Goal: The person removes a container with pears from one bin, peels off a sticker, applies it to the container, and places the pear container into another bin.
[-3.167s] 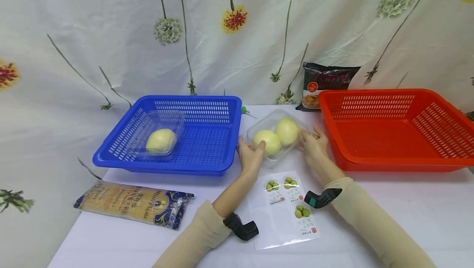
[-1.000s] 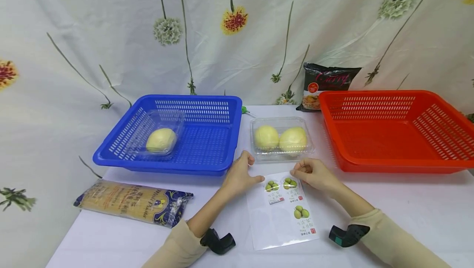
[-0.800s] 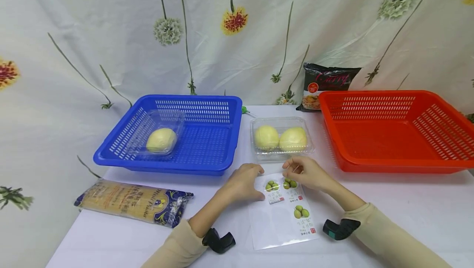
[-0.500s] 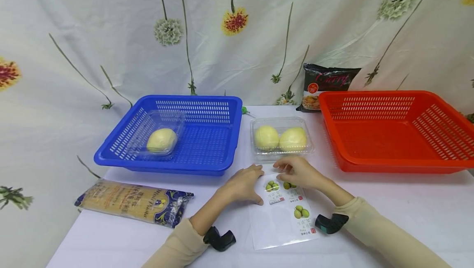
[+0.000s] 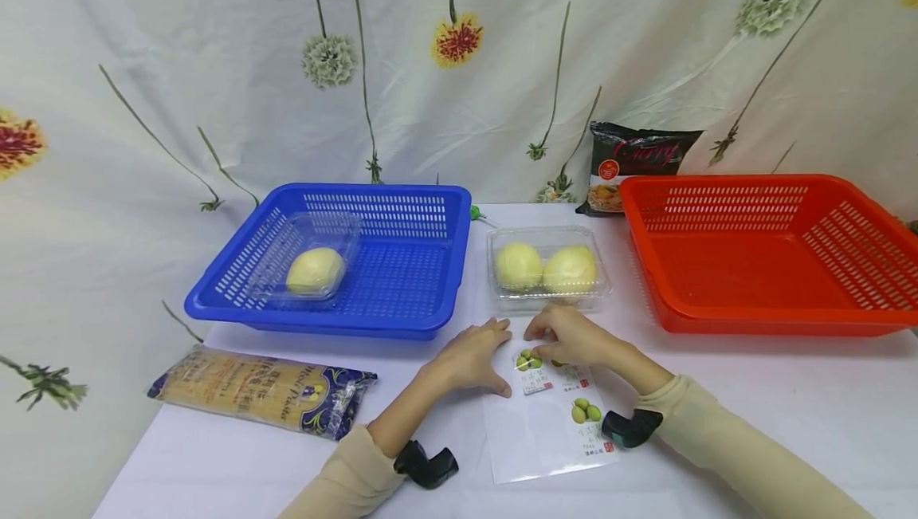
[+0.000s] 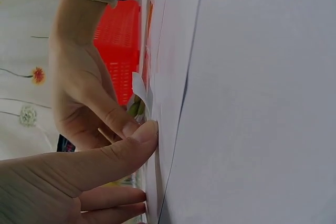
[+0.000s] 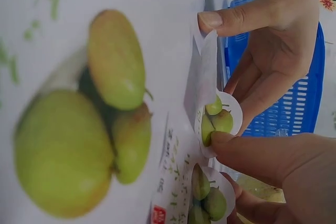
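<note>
A glossy white sheet (image 5: 531, 443) bearing fruit-printed stickers lies at the middle of the table. My right hand (image 5: 574, 337) reaches over its top with fingers curled, the thumb on the green-fruit picture of the upper left sticker (image 5: 535, 380). In the right wrist view that sticker (image 7: 214, 121) stands partly lifted, with a curled white edge. My left hand (image 5: 469, 355) rests at the sheet's left edge, thumb and fingers spread apart. Beyond both hands sits a clear lidded box (image 5: 550, 235) holding two pale yellow fruits (image 5: 570, 269).
To the left stands a blue basket (image 5: 326, 326) with a clear box (image 5: 344, 236) and one yellow fruit inside. A red basket (image 5: 782, 264) is at the right. A pasta packet (image 5: 261, 391) lies front left, and a black curry packet (image 5: 638, 156) leans at the back.
Both hands have left the clear box, now set down lengthwise. My left hand has settled at the sheet's left edge; my right hand has slid left from the upper right sticker to the upper left one.
</note>
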Demonstrator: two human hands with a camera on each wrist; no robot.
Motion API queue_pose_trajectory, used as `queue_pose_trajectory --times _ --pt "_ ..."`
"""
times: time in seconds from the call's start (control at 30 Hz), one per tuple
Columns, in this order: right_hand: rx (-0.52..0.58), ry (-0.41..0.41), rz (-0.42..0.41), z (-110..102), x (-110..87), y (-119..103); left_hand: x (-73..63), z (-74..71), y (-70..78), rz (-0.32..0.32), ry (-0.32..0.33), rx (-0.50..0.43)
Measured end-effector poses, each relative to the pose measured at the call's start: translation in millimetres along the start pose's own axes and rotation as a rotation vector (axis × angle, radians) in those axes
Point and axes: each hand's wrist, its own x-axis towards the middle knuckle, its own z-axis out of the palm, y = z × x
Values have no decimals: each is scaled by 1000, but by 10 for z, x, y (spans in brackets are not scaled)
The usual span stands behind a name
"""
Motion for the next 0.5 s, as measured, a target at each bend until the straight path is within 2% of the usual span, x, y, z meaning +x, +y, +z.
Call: queue_pose_trajectory --times 0.2,0.5 --pt "17 5 4 -1 -16 -21 0 12 -5 -2 0 -19" --pt "51 -10 -44 -97 -89 -54 -16 12 2 -11 -7 -35"
